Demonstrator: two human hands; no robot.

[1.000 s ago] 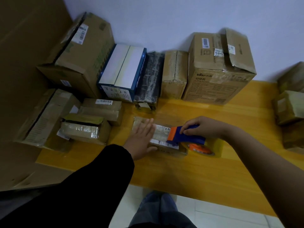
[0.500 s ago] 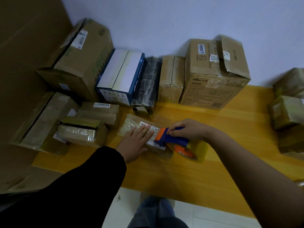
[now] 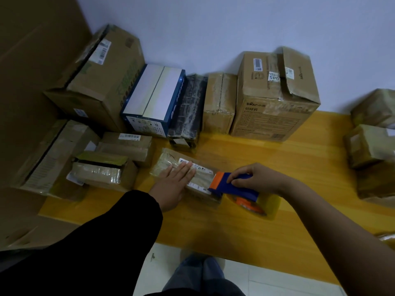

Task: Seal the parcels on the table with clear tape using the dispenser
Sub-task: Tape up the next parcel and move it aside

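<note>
Looking like a small parcel-packing room, home or back-office scale, can't tell which. Cartons (image 3: 275,116) are standing in a row along a plain white wall (image 3: 213,28), sitting on a yellow wooden tabletop (image 3: 277,150). Most are carrying brown or clear tape and shipping stickers; a barcode label (image 3: 129,136) is showing on one flat box. More tape-wrapped parcels (image 3: 372,144) are sitting stacked at the right edge. A big cardboard sheet (image 3: 32,60) is leaning at left. Right hand (image 3: 256,178) is gripping a blue-orange tape dispenser (image 3: 233,186). Light floor tiles (image 3: 267,280) are showing below.
</note>
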